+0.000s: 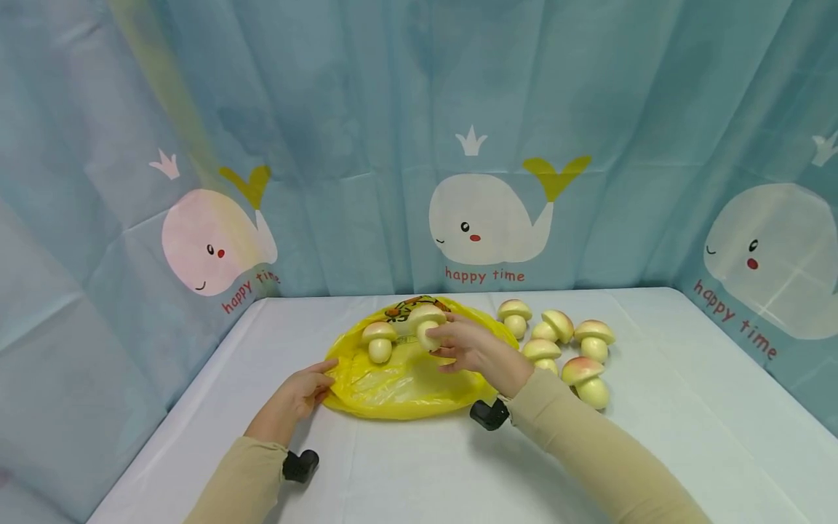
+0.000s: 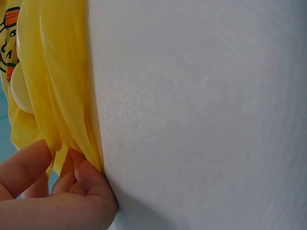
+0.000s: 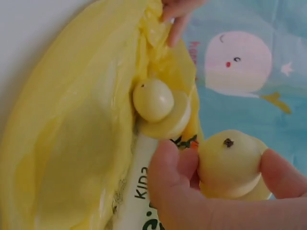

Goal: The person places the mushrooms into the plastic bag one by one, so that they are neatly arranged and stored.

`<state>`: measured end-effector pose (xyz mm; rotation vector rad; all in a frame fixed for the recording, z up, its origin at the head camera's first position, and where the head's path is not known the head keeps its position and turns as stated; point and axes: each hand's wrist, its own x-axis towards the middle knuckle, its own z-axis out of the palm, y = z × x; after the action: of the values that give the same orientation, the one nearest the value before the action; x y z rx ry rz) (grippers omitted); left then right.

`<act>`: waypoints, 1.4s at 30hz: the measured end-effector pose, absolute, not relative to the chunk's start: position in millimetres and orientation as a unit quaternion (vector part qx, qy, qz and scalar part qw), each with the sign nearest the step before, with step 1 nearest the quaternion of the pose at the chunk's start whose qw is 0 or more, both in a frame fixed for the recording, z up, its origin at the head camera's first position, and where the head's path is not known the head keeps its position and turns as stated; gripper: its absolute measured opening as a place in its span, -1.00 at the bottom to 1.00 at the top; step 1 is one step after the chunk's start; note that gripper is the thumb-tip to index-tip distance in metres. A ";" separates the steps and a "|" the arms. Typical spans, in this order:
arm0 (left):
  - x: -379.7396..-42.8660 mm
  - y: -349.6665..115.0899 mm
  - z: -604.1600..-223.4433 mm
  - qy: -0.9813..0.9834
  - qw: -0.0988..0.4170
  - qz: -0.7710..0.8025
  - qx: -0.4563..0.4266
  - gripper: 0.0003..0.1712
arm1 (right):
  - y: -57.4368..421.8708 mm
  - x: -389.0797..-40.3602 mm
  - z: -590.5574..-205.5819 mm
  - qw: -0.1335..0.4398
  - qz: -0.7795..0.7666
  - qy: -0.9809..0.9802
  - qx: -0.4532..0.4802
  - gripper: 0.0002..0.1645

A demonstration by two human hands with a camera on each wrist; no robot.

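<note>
The beige-sleeved left forearm (image 1: 238, 477) rises from the bottom left of the head view to the left hand (image 1: 305, 388) just left of centre, its thumb and fingers bent in a pinch, though some fingertips are hard to make out. The right forearm (image 1: 592, 444), sleeved alike, slants up from the lower right, ending in the right hand (image 1: 468, 346) near the centre, thumb and fingers closed in a grip.

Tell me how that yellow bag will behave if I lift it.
The yellow bag will probably flop and crumple, since it wrinkles where the left hand pinches it. Its thin film suggests little weight, and its shine hints at slipperiness.
</note>
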<state>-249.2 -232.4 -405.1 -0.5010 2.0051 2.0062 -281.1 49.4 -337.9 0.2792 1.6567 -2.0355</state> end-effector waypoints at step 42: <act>-245.6 -228.8 -404.9 0.698 0.111 0.685 -0.174 -0.39 | 22.2 -317.4 -380.8 0.222 -0.655 0.700 0.176 0.00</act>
<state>-245.6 -228.8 -404.9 -0.5107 2.0515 2.0137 -317.4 22.2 -380.8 0.4864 1.9354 -1.8099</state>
